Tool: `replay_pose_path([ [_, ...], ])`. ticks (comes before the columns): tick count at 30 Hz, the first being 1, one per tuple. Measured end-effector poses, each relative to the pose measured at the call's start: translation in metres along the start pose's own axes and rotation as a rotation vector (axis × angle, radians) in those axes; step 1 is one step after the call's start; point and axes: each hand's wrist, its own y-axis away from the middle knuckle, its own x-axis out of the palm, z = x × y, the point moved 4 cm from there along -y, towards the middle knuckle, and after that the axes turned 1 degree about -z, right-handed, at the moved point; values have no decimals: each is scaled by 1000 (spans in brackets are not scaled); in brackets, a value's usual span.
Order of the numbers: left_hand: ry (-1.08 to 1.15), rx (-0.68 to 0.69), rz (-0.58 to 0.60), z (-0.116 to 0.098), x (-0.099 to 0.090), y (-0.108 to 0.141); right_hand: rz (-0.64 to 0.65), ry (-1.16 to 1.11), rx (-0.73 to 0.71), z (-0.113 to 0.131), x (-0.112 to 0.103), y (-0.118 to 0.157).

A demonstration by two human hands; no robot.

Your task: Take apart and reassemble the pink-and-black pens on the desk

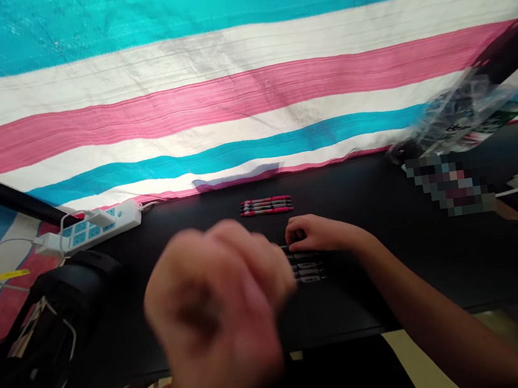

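Close to the camera, my left hand [220, 308] is raised and blurred, with its fingers curled in; whether anything is inside is hidden. My right hand [315, 233] rests on the black table, fingers curled down at the far end of a column of dark pens [309, 272]. Its fingertips are at the topmost dark pen, but a hold on it cannot be made out. The left part of the dark pens is hidden behind my left hand. Farther back lies a small stack of red pens [266, 206], side by side and untouched.
A white power strip [104, 227] with plugs and cables sits at the back left, near a black bag-like object [75, 290]. Clear plastic packaging [470, 119] lies at the back right. A striped sheet [246, 99] hangs behind the black table [351, 300].
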Motion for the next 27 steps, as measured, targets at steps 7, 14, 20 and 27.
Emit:
replay_pose_path([
  [7,-411,-212,96,164,-24,-44,-157,-276,-78,2,4,-12],
  [14,-767,-165,626,189,5,-3,-204,-487,-72,-1,1,-21],
  [20,-771,-231,697,200,2,-4,-224,-510,10,-10,2,-23],
  [27,-703,-322,702,206,-10,-8,-340,-590,-148,-2,2,-25],
])
